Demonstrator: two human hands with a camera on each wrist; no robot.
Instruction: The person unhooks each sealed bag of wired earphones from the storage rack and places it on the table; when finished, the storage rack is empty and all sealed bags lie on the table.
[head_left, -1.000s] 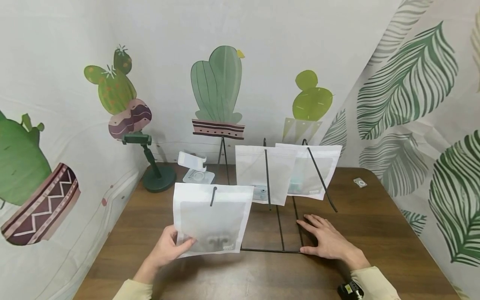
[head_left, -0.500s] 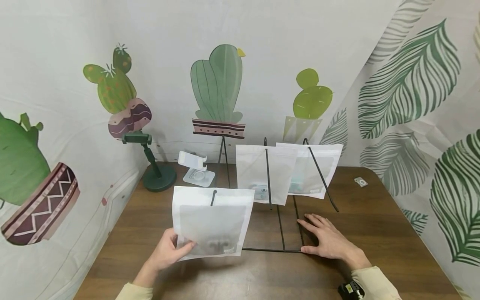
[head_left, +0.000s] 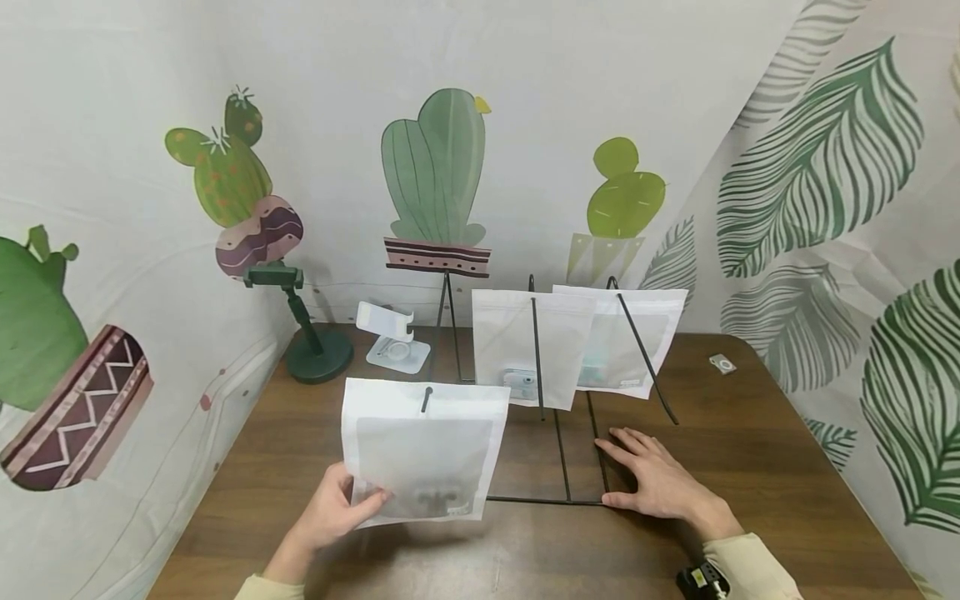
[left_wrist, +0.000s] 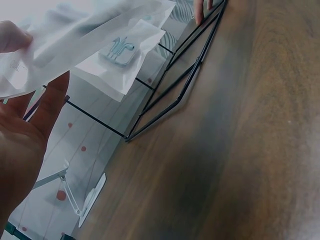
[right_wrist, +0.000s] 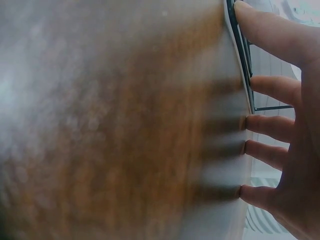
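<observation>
My left hand (head_left: 330,508) pinches the lower left edge of a white zip pouch (head_left: 420,450), thumb in front and fingers behind. A black hook's tip (head_left: 427,400) pokes out near the pouch's top edge. Something dark and small shows blurrily inside its lower part. Behind it, a second pouch (head_left: 502,333) and a third pouch (head_left: 651,329) hang from hooks of the black wire rack (head_left: 562,458). Earphones in a clear case (left_wrist: 120,50) show through a pouch in the left wrist view. My right hand (head_left: 660,482) rests on the table with spread fingers, its thumb touching the rack's base.
On the brown table (head_left: 757,467), a green stand (head_left: 318,354) and a white folding phone stand (head_left: 397,352) are at the back left. A small silver clip-on device (head_left: 722,364) lies at the right. Cactus-printed cloth (head_left: 540,167) hangs behind the table.
My left hand has drawn the front pouch slightly down and toward me, and its top edge now sits lower. The right hand has stayed in place.
</observation>
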